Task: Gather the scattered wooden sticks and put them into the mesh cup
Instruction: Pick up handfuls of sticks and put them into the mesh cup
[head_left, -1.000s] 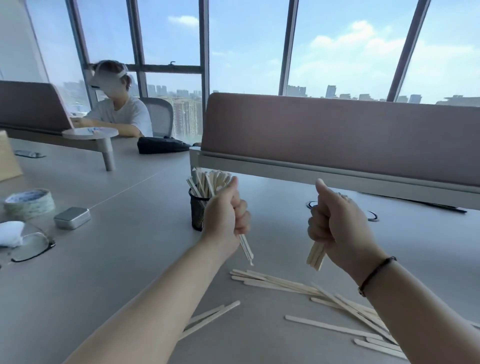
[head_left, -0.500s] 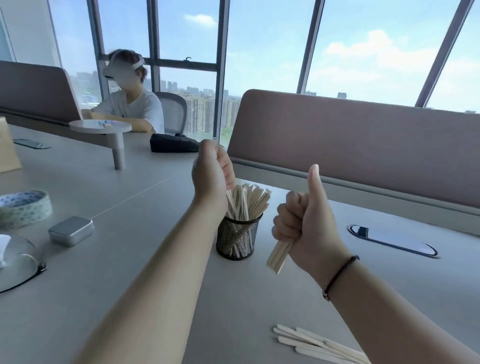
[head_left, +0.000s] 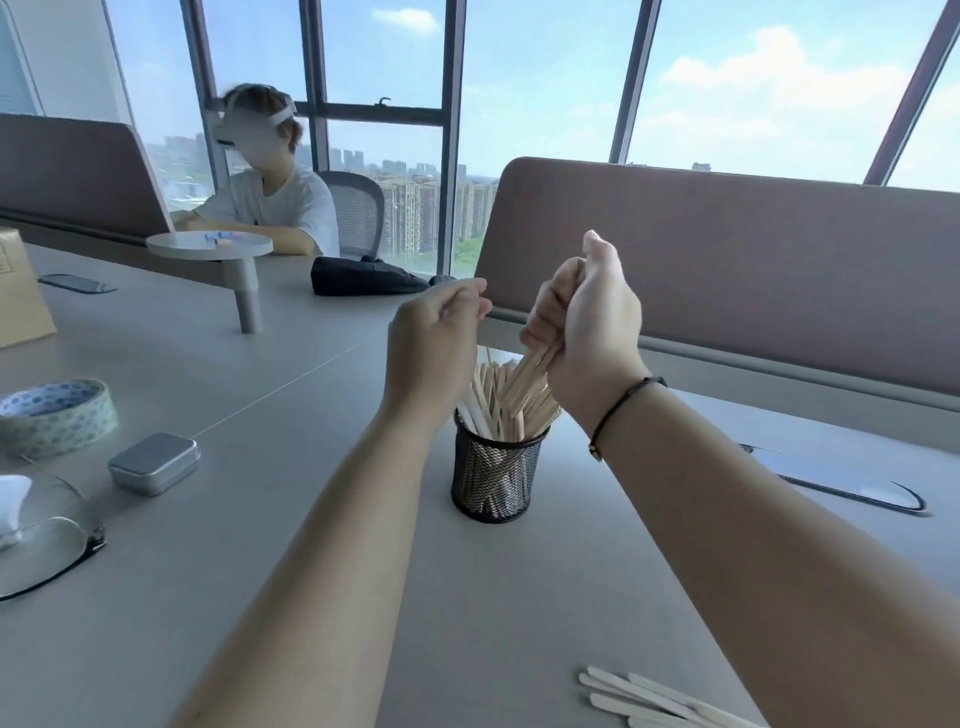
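Note:
A black mesh cup (head_left: 496, 478) stands on the grey table, full of pale wooden sticks (head_left: 491, 402) that fan out of its rim. My right hand (head_left: 587, 322) hovers just above the cup, closed around a bundle of sticks (head_left: 530, 371) whose lower ends slant down into the cup. Left of it, my left hand (head_left: 434, 348) is above the cup with fingers loosely curled and nothing in it. Several loose sticks (head_left: 654, 699) lie flat on the table at the bottom right, partly hidden by my right forearm.
A small metal tin (head_left: 154, 462), a roll of patterned tape (head_left: 54, 415) and a pair of glasses (head_left: 47, 545) lie at the left. A person sits at the far left behind a round stand (head_left: 218, 249). A brown divider panel (head_left: 753, 270) runs behind the cup.
My left hand let its sticks go into the cup and drew back empty. My right hand rose and moved left over the cup, tipping its bundle down into it.

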